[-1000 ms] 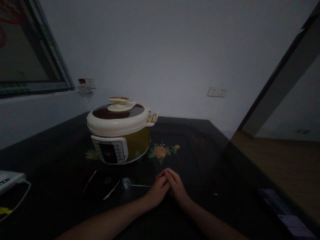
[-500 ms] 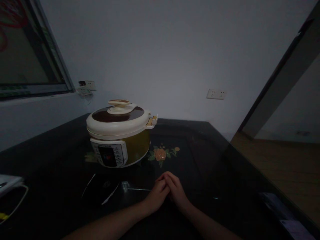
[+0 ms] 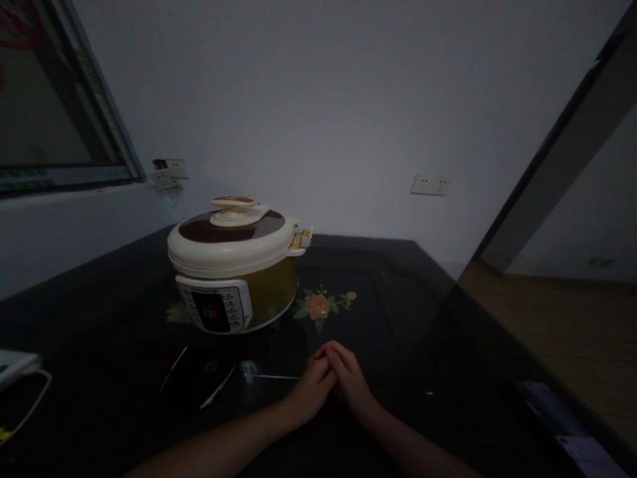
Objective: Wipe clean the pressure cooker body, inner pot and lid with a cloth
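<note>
My left hand (image 3: 309, 387) and my right hand (image 3: 351, 380) rest on the black glass table (image 3: 423, 332), touching each other, fingers curled together and holding nothing. Beyond them stands an electric pressure cooker (image 3: 233, 262) with a cream lid, a brown top, a yellow-green body and a button panel facing me. A dark flat object with pale edges (image 3: 196, 385) lies just left of my left hand. A painted flower (image 3: 318, 305) shows on the tabletop between my hands and the cooker.
A white object (image 3: 17, 368) sits at the table's left edge. Wall sockets (image 3: 430, 184) and another pair (image 3: 166, 172) are on the wall. A window (image 3: 50, 113) is at the left. The wooden floor (image 3: 562, 332) lies to the right.
Only the view shifted slightly. My hands stay together on the table.
</note>
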Tool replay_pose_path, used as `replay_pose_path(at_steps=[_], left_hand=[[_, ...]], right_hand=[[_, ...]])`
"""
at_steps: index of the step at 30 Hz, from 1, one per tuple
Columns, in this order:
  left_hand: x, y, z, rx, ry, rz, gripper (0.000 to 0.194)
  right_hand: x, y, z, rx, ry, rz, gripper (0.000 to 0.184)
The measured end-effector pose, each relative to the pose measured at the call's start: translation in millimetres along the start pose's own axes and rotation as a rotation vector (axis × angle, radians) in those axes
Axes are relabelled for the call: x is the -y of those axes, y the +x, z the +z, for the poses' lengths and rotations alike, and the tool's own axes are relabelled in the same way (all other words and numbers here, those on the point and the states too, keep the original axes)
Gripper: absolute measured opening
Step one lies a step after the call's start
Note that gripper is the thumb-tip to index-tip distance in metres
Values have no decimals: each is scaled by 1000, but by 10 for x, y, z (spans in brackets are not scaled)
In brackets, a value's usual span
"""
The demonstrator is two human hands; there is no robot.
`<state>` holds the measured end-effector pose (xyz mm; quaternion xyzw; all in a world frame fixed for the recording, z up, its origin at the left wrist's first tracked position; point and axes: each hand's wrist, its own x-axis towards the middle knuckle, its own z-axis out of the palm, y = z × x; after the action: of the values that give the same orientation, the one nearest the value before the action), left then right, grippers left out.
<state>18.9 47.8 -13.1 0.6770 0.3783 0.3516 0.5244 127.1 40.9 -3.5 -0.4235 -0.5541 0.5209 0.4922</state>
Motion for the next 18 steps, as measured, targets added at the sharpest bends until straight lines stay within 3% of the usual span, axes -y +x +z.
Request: replay_pose_path(at_steps=[7,18], left_hand=[[2,-8,4,1,-29,2,32],[10,0,14,5,-63,13,37]], right_hand=[[-9,6,-8,8,-13,-41,36],[24,-8,-1,2,-21,7,36]])
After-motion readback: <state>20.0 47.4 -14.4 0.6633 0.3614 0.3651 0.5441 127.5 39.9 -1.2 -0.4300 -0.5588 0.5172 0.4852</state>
